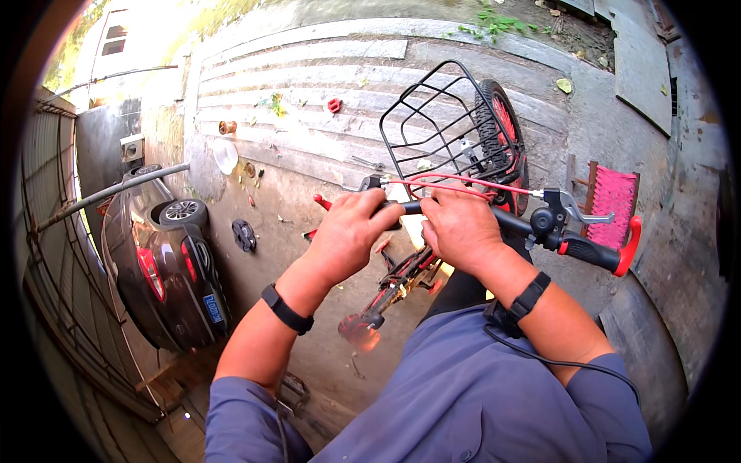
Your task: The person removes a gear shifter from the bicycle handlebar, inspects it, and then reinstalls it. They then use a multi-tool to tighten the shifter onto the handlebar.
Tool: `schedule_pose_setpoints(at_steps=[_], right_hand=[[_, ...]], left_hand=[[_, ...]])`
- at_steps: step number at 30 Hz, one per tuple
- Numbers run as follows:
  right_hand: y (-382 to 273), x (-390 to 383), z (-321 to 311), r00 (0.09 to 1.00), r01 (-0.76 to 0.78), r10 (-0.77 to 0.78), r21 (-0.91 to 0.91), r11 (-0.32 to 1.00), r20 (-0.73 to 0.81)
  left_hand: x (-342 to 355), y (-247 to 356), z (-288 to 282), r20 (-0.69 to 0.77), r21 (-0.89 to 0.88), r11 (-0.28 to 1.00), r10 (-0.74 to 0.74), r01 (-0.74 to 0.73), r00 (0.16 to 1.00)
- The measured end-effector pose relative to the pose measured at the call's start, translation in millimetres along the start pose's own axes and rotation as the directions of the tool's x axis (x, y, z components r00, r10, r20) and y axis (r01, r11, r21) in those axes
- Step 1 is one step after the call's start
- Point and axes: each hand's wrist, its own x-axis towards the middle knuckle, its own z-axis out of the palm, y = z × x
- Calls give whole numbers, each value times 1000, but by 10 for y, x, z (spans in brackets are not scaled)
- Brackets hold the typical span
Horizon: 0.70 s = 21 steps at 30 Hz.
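My left hand (353, 228) and my right hand (457, 225) are closed on the black handlebar (411, 207) of a bicycle, a short way apart on either side of its middle. Red cables (442, 178) arch just above my hands. The right end has a silver brake lever (580, 212), a black bell (546, 221) and a red-tipped grip (594, 252). The left end, with a red piece (323, 201), is partly hidden by my hand. Beyond the bar are a black wire basket (440, 118) and a red-rimmed wheel (498, 116). The red and black frame (401, 282) runs below.
A dark car (158, 270) stands at the left beside a corrugated wall (54, 231). On the concrete lie a black object (243, 235), a clear container (225, 156) and a small red object (334, 106). A pink mat (610, 197) is at the right.
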Motion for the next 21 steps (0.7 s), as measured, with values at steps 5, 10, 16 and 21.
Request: schedule_pose_setpoints(at_steps=[5, 10, 16, 21], right_hand=[[35, -8, 30, 1000, 3, -3, -11, 1000, 5], [23, 0, 17, 1000, -4, 4, -9, 1000, 8], [20, -6, 26, 1000, 22, -22, -28, 999, -15], [27, 4, 15, 1000, 11, -11, -8, 1000, 8]], left_hand=[[-133, -69, 8, -229, -195, 972, -176, 132, 957], [-262, -200, 184, -47, -909, 269, -826, 319, 562], [-411, -310, 348, 279, -944, -196, -905, 267, 322], [-400, -315, 443, 332, -933, -267, -897, 243, 291]])
